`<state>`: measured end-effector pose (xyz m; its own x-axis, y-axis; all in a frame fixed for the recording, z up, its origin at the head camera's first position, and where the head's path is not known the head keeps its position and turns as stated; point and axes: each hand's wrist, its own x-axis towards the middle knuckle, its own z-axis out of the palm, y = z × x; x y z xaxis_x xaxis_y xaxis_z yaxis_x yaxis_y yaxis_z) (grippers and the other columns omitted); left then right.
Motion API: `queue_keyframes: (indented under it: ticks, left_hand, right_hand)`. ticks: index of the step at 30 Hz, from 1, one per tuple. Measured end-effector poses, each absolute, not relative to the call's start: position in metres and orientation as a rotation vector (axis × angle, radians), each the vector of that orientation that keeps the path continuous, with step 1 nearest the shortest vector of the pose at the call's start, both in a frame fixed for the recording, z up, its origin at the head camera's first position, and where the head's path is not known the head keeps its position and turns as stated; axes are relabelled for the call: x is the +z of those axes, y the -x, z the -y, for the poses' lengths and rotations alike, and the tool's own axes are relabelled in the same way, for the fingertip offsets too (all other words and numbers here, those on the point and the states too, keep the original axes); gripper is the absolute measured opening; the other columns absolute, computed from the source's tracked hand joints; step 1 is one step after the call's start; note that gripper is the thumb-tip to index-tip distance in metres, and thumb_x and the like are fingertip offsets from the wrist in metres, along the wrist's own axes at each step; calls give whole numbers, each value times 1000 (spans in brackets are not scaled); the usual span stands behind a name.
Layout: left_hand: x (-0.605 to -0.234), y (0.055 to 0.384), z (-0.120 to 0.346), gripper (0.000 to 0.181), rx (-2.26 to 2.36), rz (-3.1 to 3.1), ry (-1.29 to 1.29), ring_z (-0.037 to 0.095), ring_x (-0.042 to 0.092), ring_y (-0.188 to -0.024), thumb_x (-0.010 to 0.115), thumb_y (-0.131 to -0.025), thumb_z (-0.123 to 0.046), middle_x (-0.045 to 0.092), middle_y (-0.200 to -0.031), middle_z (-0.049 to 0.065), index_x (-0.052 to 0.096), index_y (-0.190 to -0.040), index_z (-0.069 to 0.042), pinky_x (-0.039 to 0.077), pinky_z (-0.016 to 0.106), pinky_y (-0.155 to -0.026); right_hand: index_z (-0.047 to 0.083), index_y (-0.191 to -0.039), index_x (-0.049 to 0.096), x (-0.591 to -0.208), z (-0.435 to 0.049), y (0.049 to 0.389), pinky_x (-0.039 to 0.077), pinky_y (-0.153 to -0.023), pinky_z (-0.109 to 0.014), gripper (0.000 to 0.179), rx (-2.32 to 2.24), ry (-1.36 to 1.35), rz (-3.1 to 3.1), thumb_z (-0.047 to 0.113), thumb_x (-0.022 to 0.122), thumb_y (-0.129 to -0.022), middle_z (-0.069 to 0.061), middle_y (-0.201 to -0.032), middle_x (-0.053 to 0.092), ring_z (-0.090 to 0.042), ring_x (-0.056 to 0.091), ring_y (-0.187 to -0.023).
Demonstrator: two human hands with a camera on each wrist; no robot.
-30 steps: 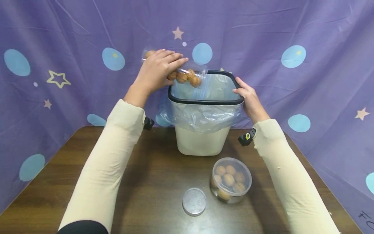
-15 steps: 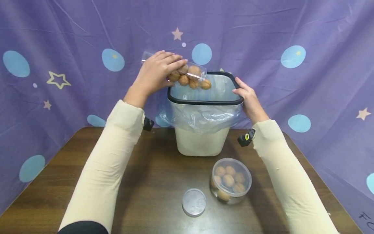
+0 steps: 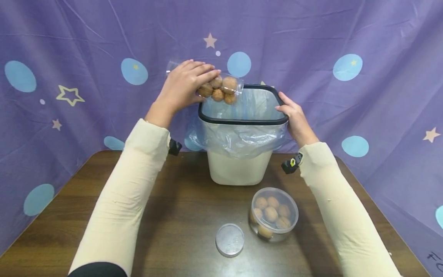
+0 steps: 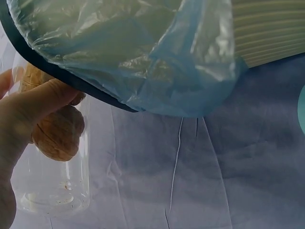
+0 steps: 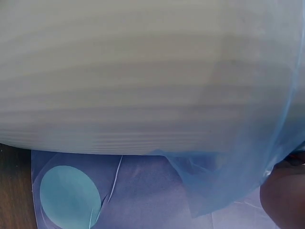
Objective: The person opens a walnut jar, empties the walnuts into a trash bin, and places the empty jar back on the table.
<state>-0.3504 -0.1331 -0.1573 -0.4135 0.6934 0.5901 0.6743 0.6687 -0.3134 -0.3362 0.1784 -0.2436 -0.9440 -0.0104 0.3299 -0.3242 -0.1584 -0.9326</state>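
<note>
My left hand (image 3: 185, 84) grips a clear plastic jar (image 3: 240, 87) from above, tilted with its mouth down to the right over the trash bin (image 3: 238, 171). Several walnuts (image 3: 217, 94) are bunched towards the jar's mouth. The left wrist view shows the thumb (image 4: 50, 95) across the jar, a walnut (image 4: 58, 134) behind it and the bare bottom end. The bin is whitish, with a black rim ring (image 3: 242, 122) over a bluish plastic bag (image 3: 238, 139). My right hand (image 3: 295, 118) holds the rim at its right side; in the right wrist view the bag and bin wall hide most of it.
A round clear tub (image 3: 272, 234) with walnuts under its lid stands on the wooden table (image 3: 183, 215), in front of the bin. Left of it lies a small silvery round lid (image 3: 230, 239). A purple patterned curtain (image 3: 301, 42) hangs close behind.
Walnuts have slid down the jar to its mouth, leaving its upper end bare. One walnut seen just outside the mouth half a second ago is out of sight. Both hands stay nearly still.
</note>
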Motion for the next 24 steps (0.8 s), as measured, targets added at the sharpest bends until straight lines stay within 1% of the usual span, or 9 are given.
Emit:
queue_keyframes:
  ticks: [8, 13, 18, 24]
  left_hand:
    - [-158, 351, 135, 79, 34, 2166, 1006, 32, 46, -125, 87, -62, -17, 55, -133, 10, 54, -134, -14, 28, 44, -111]
    - [-157, 352, 138, 78, 44, 2162, 1005, 32, 46, -125, 86, -64, -16, 55, -133, 10, 53, -134, -14, 27, 44, -112]
    - [-154, 351, 142, 78, 31, 2169, 911, 32, 44, -127, 86, -64, -14, 54, -135, 10, 53, -134, -14, 24, 41, -114]
    - [-153, 350, 138, 73, 85, 2106, 991, 33, 47, -124, 84, -67, -12, 56, -131, 11, 54, -133, -12, 27, 43, -112]
  right_hand:
    - [-3, -145, 26, -244, -180, 337, 25, -110, -18, 65, 2199, -390, 1897, -2, 44, -83, -11, -155, 22, -13, 24, -138]
    - [-3, -145, 26, -244, -181, 337, 23, -111, -18, 65, 2194, -388, 1893, -3, 44, -83, -12, -155, 21, -12, 22, -139]
    - [-2, -145, 27, -244, -181, 337, 24, -110, -17, 65, 2194, -375, 1900, -2, 44, -83, -11, -155, 22, -12, 22, -139]
    - [-3, -145, 27, -243, -180, 338, 26, -109, -16, 64, 2203, -370, 1884, -2, 45, -83, -10, -154, 23, -12, 24, -139]
